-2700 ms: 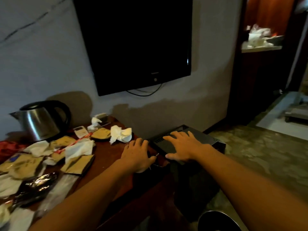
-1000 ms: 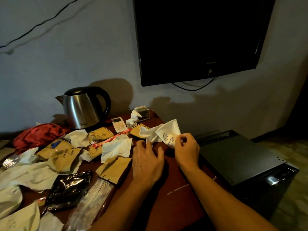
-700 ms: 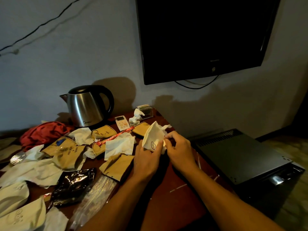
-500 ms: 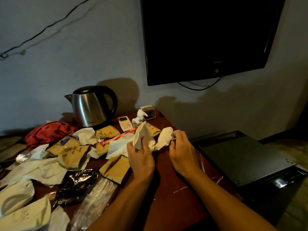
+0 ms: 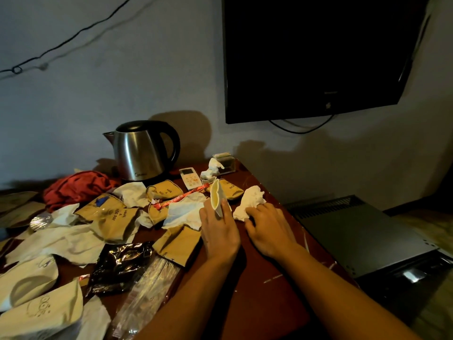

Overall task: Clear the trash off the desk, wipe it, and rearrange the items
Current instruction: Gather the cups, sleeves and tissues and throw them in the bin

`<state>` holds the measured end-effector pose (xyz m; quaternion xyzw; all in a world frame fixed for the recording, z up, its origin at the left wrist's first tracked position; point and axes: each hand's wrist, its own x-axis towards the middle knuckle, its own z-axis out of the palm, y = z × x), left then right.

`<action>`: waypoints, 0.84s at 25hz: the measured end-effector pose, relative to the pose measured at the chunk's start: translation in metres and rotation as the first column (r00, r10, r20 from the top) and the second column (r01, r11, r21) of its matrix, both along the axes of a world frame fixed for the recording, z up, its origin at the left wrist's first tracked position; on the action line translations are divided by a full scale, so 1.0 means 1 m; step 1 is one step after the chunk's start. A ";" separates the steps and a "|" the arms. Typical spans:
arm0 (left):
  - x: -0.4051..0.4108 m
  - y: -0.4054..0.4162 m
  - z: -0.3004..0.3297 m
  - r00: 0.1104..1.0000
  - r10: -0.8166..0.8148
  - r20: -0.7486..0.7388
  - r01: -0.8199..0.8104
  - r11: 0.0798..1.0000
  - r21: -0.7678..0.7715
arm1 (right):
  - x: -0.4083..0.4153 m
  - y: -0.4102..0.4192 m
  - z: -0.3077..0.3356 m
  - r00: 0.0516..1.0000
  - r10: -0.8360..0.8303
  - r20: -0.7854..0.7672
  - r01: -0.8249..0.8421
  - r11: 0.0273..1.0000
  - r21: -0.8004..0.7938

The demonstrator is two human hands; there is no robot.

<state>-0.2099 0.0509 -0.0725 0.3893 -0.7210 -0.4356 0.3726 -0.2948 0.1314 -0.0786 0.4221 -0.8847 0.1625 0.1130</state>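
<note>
Desk is red-brown wood, covered w/ trash on its left half: flattened paper cups, brown sleeves, tissues, foil wrapper. Kettle at back, prob. stays. Left hand grips a squashed paper cup upright near desk centre; it's light, stiff-ish, crushes easily, so pinch low by the folded wall. Right hand has fingers curled on a crumpled tissue just beside; soft, weightless, best grabbed whole as a wad.
</note>
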 end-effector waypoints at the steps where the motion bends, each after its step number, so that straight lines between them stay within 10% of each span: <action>1: 0.001 0.000 0.002 1.000 -0.009 0.005 0.009 1.000 -0.020 | 0.002 0.001 0.001 1.000 0.004 -0.031 -0.006 0.999 -0.042; 4: 0.004 0.002 0.006 0.998 -0.039 0.039 0.039 0.999 0.008 | 0.007 0.004 0.006 0.998 -0.059 -0.037 0.053 0.987 -0.154; 10: 0.011 0.006 0.012 0.994 -0.082 0.068 0.080 0.996 0.029 | 0.007 0.014 0.031 0.882 0.025 0.471 0.187 0.899 -0.397; 21: 0.030 0.029 0.044 0.995 -0.096 0.009 0.092 0.976 0.197 | 0.002 0.097 0.090 0.797 0.030 0.604 0.366 0.771 -0.521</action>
